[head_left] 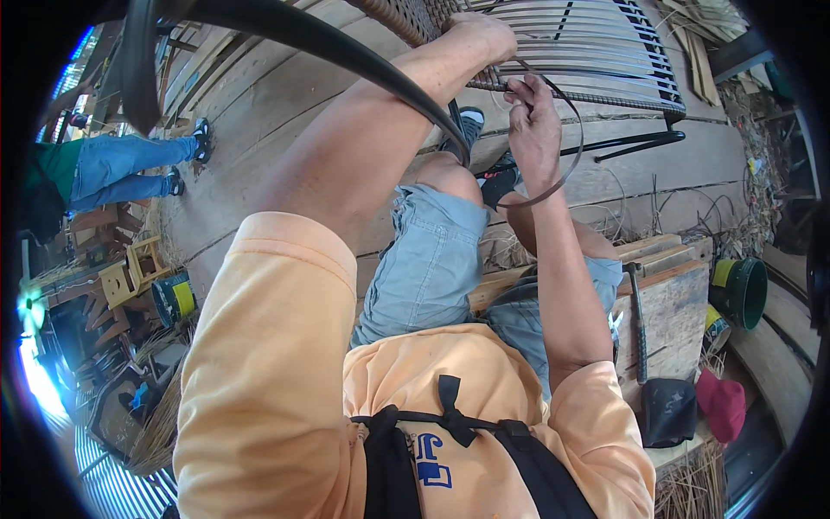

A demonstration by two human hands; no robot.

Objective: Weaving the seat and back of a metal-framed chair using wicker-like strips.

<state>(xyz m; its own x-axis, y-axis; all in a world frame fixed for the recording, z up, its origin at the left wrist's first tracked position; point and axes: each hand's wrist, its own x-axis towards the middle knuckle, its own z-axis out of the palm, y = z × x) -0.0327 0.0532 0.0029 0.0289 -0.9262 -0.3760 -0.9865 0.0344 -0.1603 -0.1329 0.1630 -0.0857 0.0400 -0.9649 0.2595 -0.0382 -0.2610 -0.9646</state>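
At the top, a chair frame [571, 54] of pale parallel rods has a dark wrapped rim and a brown woven section [393, 19] at its left. My left hand [481, 38] rests at the border between weave and rods, its fingertips mostly hidden. Just below the rim, my right hand [534, 117] is closed, with its fingers curled close to a woven corner; what they pinch I cannot make out. A flat brown weaving strand [580, 130] leaves the rim near my left hand, loops around the right of my right hand and ends by my forearm.
A black curved tube [328, 54] arches over my left arm. Wooden planks form the floor. At right are a wooden block [674, 303] with a dark rod-like tool [640, 333], a green bucket [742, 290] and a red cloth item [722, 405]. Another person [121, 169] stands at left.
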